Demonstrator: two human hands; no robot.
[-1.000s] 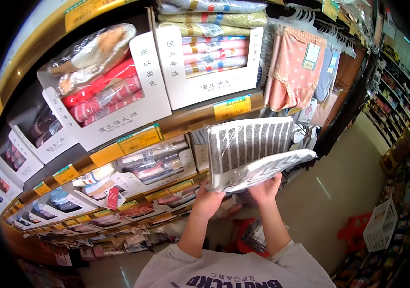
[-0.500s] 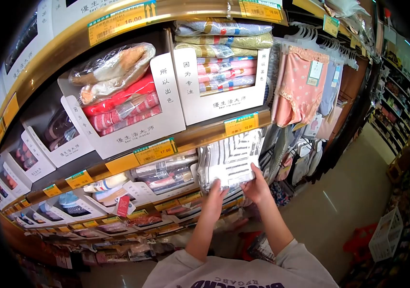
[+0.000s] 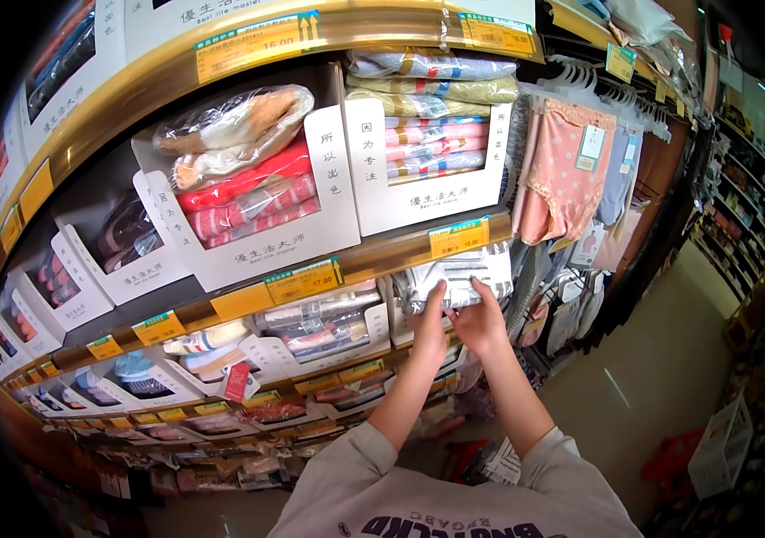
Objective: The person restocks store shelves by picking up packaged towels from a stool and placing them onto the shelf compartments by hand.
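Note:
Both hands grip a folded white towel [image 3: 472,267] with dark stripes, wrapped in clear plastic, at the lower shelf beneath the yellow price rail. My left hand [image 3: 431,325] has its thumb on top at the near left edge. Close beside it, my right hand [image 3: 483,320] also lays its thumb over the near edge. Fingers of both hands are hidden under the package. The towel's far part is partly covered by the shelf edge [image 3: 382,262].
Above stands a white display box [image 3: 440,195] of stacked wrapped towels; another box [image 3: 275,247] holds red and pink ones. Pink underwear [image 3: 569,170] hangs at the right. A white basket [image 3: 721,448] stands on the floor at far right.
The towel has moved away from me toward the lower shelf and tilted flatter, so less of its face shows. Both hands have moved forward with it and closer together.

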